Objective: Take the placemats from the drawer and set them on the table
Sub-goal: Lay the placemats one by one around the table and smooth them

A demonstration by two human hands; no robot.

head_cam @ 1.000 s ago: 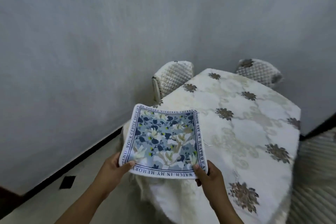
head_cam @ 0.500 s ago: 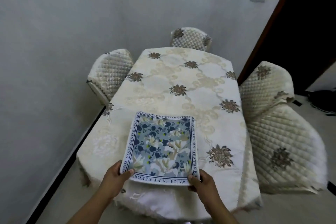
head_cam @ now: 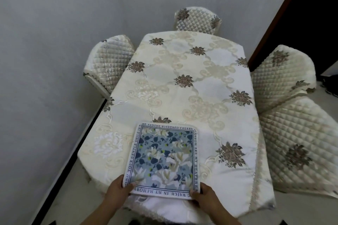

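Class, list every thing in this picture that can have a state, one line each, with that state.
placemat, held by its near corners over the table's near end
left hand, pinches the placemat's near left corner
right hand, pinches the placemat's near right corner
table, covered with a cream tablecloth
chairs, quilted covers on, drawn up to the table

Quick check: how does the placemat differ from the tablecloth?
Colour: the placemat is blue and white with a dark lettered border; the tablecloth is cream with brown flowers. Extent: the placemat covers only a near-end patch; the tablecloth covers the whole top. Support: the left hand and right hand pinch the placemat's near corners; the tablecloth lies draped over the edges. Both are floral.
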